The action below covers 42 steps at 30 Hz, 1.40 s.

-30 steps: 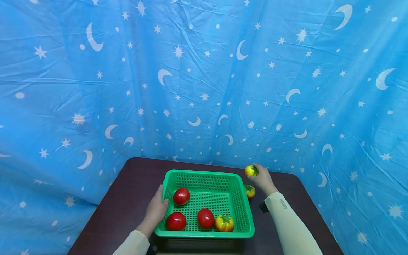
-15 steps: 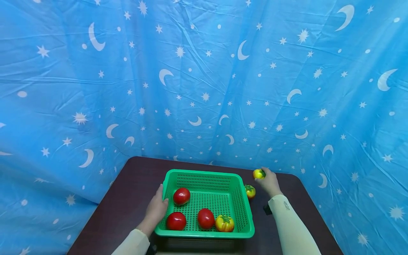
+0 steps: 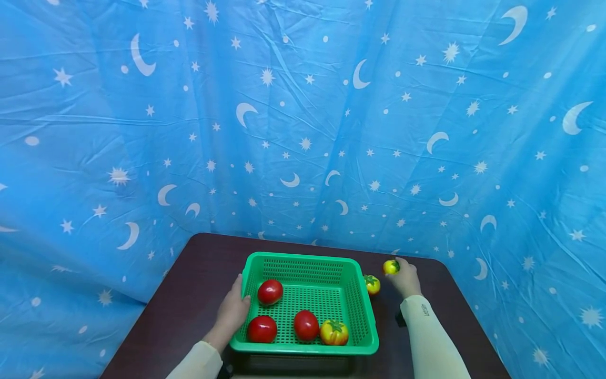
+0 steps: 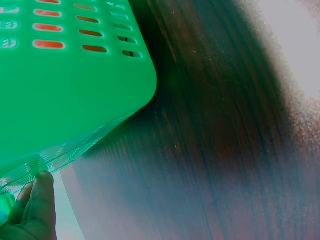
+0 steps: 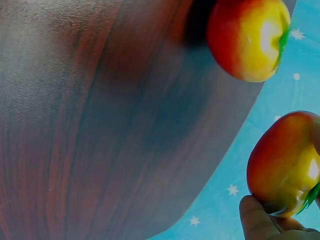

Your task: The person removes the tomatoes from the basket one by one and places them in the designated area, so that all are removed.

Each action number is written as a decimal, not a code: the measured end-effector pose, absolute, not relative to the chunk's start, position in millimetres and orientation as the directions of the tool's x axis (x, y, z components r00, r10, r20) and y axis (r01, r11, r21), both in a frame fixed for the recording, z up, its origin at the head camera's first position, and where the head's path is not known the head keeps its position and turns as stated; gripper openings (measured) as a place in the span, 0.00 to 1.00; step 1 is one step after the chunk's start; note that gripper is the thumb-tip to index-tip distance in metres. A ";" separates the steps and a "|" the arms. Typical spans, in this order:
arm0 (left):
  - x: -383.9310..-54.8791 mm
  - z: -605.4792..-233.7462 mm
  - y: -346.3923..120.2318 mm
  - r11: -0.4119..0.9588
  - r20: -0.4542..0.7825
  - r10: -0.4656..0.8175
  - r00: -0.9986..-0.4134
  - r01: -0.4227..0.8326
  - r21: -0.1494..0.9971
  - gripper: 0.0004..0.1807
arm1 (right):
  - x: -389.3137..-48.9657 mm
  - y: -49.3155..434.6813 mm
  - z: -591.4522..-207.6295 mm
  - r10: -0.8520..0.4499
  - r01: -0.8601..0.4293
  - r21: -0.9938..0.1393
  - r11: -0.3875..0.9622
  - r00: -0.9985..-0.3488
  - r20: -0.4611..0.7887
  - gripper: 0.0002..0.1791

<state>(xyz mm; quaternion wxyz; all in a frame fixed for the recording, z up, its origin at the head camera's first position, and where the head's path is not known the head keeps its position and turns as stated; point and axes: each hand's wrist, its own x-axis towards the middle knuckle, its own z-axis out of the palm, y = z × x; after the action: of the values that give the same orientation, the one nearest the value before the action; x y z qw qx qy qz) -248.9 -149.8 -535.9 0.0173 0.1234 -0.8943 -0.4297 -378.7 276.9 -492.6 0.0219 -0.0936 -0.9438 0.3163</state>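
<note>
A green plastic basket [image 3: 307, 349] stands on the table, and my left hand [image 3: 233, 308] grips its left side, thumb at the rim. In the left wrist view, fingertips [image 4: 44, 187] show against the basket wall. Past the basket's right side, my right hand [image 3: 406, 279] holds a yellow-red tomato [image 3: 391, 267] with a green stem top. The right wrist view shows this tomato [image 5: 280, 160] between thumb and fingers, partly cut off by the frame edge. A second yellow-red tomato [image 3: 372, 285] sits on the table against the basket's right side.
Inside the basket lie red tomatoes, one at the back left [image 3: 270, 292], one at the front left [image 3: 262, 329] and one at the front middle [image 3: 306, 325], beside a yellow-red tomato [image 3: 334, 332]. A blue star-and-moon curtain [image 3: 303, 131] hangs behind the dark table [image 3: 208, 258].
My right hand has moved right and slightly down toward the table with the yellow-red tomato, away from the basket. The left hand and the basket have stayed in place.
</note>
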 end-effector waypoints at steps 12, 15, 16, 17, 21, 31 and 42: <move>-248.9 -537.1 -150.0 0.607 -0.064 -0.234 -0.970 -0.197 0.770 0.41 | -374.0 283.5 -506.1 0.211 0.200 -0.579 0.791 -0.976 -0.050 0.35; -248.5 -537.0 -150.3 0.603 -0.065 -0.237 -0.969 -0.200 0.772 0.40 | -373.5 283.5 -510.3 0.215 0.205 -0.574 0.792 -0.975 -0.052 0.35; -248.4 -537.1 -150.3 0.604 -0.065 -0.238 -0.969 -0.200 0.771 0.40 | -373.1 283.4 -511.6 0.216 0.206 -0.574 0.792 -0.975 -0.052 0.36; -248.3 -537.3 -150.3 0.604 -0.065 -0.239 -0.969 -0.201 0.771 0.40 | -372.5 283.4 -513.0 0.216 0.206 -0.575 0.792 -0.975 -0.052 0.35; -247.5 -537.9 -149.9 0.605 -0.062 -0.242 -0.968 -0.201 0.771 0.40 | -369.1 283.6 -518.4 0.204 0.194 -0.572 0.797 -0.978 -0.049 0.34; -246.9 -536.9 -149.1 0.606 -0.055 -0.248 -0.967 -0.200 0.770 0.40 | -370.5 279.7 -530.8 0.183 0.182 -0.528 0.830 -0.982 -0.052 0.34; -247.4 -537.6 -148.0 0.601 -0.046 -0.254 -0.966 -0.194 0.775 0.41 | -367.2 280.7 -539.4 0.183 0.191 -0.541 0.819 -0.981 -0.070 0.35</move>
<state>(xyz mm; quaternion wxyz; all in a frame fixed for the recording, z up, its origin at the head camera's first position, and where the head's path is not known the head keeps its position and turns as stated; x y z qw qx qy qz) -247.4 -148.0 -537.6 0.0346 0.1252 -0.8940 -0.4288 -367.2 280.7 -539.4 -0.0076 -0.0981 -0.9536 0.2846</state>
